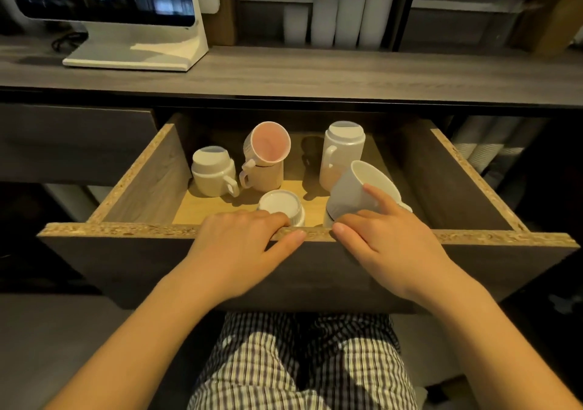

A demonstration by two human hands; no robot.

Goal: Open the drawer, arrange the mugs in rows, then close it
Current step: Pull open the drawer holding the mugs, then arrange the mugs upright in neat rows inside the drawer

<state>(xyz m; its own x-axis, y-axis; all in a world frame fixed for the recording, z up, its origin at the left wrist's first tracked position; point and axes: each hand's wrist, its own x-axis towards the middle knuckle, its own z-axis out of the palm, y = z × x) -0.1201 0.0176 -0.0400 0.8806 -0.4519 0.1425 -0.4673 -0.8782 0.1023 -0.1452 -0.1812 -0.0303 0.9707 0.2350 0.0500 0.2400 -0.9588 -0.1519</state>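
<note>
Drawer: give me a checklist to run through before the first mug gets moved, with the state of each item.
1. Drawer pulled open enough to reach in: ok.
2. Mugs in rows: not ok; they stand scattered.
3. Pink mug stable: not ok; it lies tilted on another mug.
4. Tilted mug at front right stable: not ok; it leans on something beneath it.
5. Left hand free: ok; it rests on the front edge, holding no mug.
6. Right hand has a grip on the tilted mug: cannot tell; only the forefinger touches it.
</note>
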